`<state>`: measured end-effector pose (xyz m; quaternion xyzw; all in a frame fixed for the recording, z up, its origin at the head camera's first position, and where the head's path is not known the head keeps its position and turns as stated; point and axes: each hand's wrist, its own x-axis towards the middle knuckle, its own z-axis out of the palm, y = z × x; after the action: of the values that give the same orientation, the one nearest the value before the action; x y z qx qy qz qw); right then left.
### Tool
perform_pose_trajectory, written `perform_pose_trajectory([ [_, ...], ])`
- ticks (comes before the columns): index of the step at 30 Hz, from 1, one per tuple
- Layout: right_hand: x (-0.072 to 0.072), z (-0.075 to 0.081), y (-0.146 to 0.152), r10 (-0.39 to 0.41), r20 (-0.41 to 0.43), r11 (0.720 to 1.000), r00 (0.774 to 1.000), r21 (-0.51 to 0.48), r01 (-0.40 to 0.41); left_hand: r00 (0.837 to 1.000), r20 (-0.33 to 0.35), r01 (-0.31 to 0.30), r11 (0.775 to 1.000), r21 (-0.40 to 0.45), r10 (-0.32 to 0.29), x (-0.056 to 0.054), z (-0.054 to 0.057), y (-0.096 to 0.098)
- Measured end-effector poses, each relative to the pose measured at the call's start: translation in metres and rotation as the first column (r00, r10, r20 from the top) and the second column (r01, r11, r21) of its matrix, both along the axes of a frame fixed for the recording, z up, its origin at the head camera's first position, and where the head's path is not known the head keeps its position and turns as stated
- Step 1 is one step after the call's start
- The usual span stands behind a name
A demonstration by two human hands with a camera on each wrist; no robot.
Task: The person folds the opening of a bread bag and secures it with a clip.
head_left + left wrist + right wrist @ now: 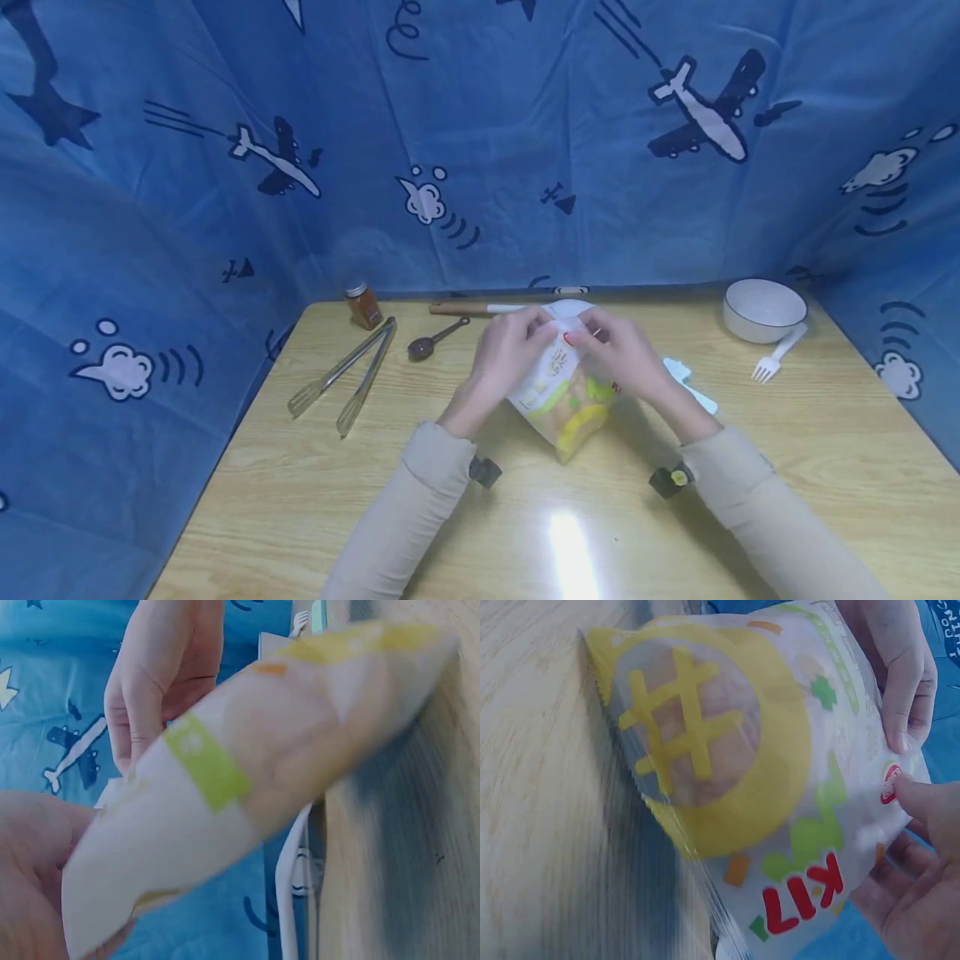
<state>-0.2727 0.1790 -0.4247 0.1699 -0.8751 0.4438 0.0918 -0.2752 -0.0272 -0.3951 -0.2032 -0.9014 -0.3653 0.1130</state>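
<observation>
A white, yellow and green printed plastic food packet [573, 404] tilts above the table, its lower corner toward me. My left hand [508, 350] pinches its upper edge on the left, and my right hand [622, 354] pinches the same edge on the right, thumbs close together near a small red logo. Pale brown food shows through the clear window of the packet [787, 780] in the right wrist view. Seen from the left wrist, the packet [262, 750] stretches slantwise between the hands, hiding some of the fingers.
Tongs [352, 375], a brown spoon [422, 347] and a small jar [363, 307] lie or stand left. A wooden-handled utensil [459, 308] runs behind the packet. Right are a light-blue utensil [693, 387], a white bowl [763, 310] and a white fork [778, 354].
</observation>
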Motion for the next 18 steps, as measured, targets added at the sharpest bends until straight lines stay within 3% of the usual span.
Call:
perform_pose_trajectory([
  [5, 0.003, 0.004, -0.002, -0.014, -0.06, 0.996, 0.998, -0.09, 0.009, 1.0, -0.013, -0.006, 0.999, 0.033, 0.007, 0.004, 0.009, 0.0],
  [12, 0.008, 0.012, -0.006, -0.034, -0.081, 0.985, 0.996, -0.169, 0.02, 0.999, -0.029, 0.019, 0.996, 0.091, -0.016, 0.005, 0.018, -0.004],
  [18, 0.014, 0.019, -0.013, -0.075, -0.174, 0.977, 0.982, -0.21, 0.037, 0.996, -0.078, 0.045, 0.99, 0.137, -0.034, 0.007, 0.026, -0.005],
])
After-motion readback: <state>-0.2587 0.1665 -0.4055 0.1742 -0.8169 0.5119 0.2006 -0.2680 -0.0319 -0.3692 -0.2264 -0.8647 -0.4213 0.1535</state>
